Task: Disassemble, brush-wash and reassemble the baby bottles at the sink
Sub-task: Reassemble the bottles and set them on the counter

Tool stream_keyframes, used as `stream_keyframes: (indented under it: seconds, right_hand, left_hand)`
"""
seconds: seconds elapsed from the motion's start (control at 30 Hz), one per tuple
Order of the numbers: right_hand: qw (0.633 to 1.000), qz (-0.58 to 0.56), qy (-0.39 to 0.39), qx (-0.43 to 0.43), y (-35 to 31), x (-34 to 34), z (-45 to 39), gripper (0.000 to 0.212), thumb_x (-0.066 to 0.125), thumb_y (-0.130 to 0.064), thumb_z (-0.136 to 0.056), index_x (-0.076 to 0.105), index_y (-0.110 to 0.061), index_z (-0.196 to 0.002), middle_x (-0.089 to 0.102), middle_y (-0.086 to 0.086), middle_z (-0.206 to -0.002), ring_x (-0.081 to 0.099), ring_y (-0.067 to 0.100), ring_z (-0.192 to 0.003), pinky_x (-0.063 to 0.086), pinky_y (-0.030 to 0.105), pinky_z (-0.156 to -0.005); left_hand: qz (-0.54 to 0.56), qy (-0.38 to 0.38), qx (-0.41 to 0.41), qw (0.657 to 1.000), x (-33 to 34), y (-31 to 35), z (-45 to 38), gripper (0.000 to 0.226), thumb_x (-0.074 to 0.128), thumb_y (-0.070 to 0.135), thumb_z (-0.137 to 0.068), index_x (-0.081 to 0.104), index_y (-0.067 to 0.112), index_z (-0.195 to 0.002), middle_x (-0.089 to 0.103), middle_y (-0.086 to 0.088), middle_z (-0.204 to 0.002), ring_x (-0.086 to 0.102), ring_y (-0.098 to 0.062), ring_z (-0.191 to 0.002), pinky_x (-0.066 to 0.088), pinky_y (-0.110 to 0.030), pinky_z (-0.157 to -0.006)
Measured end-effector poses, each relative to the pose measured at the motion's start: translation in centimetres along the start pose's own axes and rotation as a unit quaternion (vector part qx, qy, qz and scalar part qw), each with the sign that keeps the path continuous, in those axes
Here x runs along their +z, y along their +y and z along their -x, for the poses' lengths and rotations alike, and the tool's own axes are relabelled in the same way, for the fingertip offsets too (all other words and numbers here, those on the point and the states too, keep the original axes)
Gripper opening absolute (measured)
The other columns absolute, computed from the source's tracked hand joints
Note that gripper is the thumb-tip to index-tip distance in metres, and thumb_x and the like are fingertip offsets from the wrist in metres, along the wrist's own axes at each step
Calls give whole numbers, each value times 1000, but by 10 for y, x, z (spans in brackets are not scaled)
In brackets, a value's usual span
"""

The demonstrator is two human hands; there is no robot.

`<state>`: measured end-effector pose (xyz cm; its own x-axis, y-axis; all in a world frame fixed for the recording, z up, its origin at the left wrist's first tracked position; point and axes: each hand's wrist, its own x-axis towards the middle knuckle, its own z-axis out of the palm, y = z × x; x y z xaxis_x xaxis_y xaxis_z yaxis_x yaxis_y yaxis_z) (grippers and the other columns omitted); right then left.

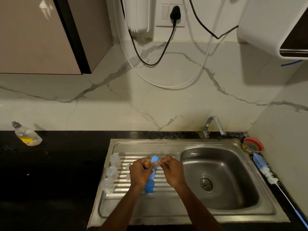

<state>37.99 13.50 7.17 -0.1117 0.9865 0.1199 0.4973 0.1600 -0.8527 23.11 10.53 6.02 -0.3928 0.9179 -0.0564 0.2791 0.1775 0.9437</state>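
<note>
Both hands work above the ribbed drainboard (164, 185) of the steel sink (221, 177). The left hand (141, 170) grips a blue bottle collar (155, 159) with curled fingers, and the right hand (171, 169) pinches a clear nipple (158, 163) at that collar; the two hands sit close together. Below them, further blue collars (149, 185) rest on the drainboard. Three clear bottle bodies (112, 171) stand in a row along the left edge of the drainboard, and small clear parts (128, 177) lie just beside them. The basin is to the right, with the tap (214, 125) behind it. A bottle brush (266, 170) lies on the dark desk (50, 172) along the right rim of the sink, near a red-rimmed bowl (253, 145). A soap bottle (26, 135) stands at the far left.
</note>
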Motion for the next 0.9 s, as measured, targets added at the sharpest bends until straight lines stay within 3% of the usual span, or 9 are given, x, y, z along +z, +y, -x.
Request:
stream_keyframes:
  seconds: [0.1, 0.23, 0.37, 0.43, 0.5, 0.57, 0.67, 0.8, 0.9]
  right_hand:
    - [1000, 3, 22, -2, 1, 7, 5, 8, 70, -6, -93, 72, -3, -86, 66, -10, -79, 62, -7, -79, 41, 2, -68]
    - [999, 29, 17, -32, 5, 12, 7, 16, 59, 9, -92, 72, 5, -98, 67, 11, -98, 57, 14, -91, 38, 1, -79]
    - [999, 20, -25, -23, 13, 4, 1, 10, 64, 2, -93, 73, -1, -96, 72, 5, -96, 62, 3, -83, 42, 6, -76]
    - [998, -26, -56, -14, 16, -2, -5, 4, 70, -7, -93, 73, -8, -90, 75, 1, -92, 68, 0, -82, 48, 11, -74]
    - [996, -40, -80, -15, 15, -9, -12, 8, 75, -15, -91, 73, -15, -84, 75, -7, -83, 69, 0, -79, 47, 9, -70]
    - [994, -56, -97, -7, 14, -13, -18, 14, 77, -22, -89, 73, -13, -80, 73, -8, -77, 69, 2, -75, 48, 11, -67]
    - [990, -80, -112, 24, 22, -15, -23, 19, 77, -32, -89, 71, -15, -81, 74, -4, -82, 71, 9, -80, 57, 24, -73]
    - [994, -72, -76, 23, 23, -10, -14, 12, 76, -24, -90, 70, -18, -82, 74, -8, -83, 69, 0, -80, 50, 12, -70]
    - [997, -51, -61, -20, 21, -5, -5, 10, 76, -14, -89, 71, -17, -96, 73, -10, -92, 68, -2, -83, 52, 14, -74]
  left_hand:
    - [9, 5, -12, 1000, 2, 2, -2, 32, 83, 45, -77, 75, 15, -67, 70, 3, -60, 67, -13, -59, 53, -21, -59]
    - [25, -3, -36, 999, 3, 0, 0, 37, 82, 46, -77, 74, 12, -65, 70, 0, -60, 68, -15, -59, 53, -22, -60]
    - [5, -15, 4, 1000, -2, -6, 0, 37, 77, 56, -76, 75, 21, -67, 72, 6, -64, 69, -12, -63, 58, -29, -67]
    - [-2, -35, 7, 999, -4, -6, -1, 44, 69, 78, -68, 75, 34, -67, 72, 17, -68, 69, -4, -68, 58, -24, -70]
    - [-20, -37, 13, 999, -4, -11, -3, 44, 65, 84, -65, 74, 41, -68, 70, 18, -67, 68, 1, -70, 56, -20, -68]
    - [-41, -12, 38, 998, -2, -16, -4, 42, 69, 69, -74, 74, 28, -73, 70, 9, -66, 67, -4, -67, 57, -25, -67]
    - [-39, -13, 29, 999, 2, -17, -5, 36, 72, 51, -78, 73, 15, -77, 70, 3, -69, 67, -9, -67, 58, -30, -67]
    - [-11, -14, -35, 999, 9, -21, -8, 23, 77, 45, -79, 73, 23, -75, 73, 0, -71, 72, -19, -71, 61, -41, -75]
    - [72, -49, -80, 993, 14, -20, -8, 14, 77, 27, -87, 77, 14, -88, 77, -5, -82, 75, -23, -82, 61, -47, -82]
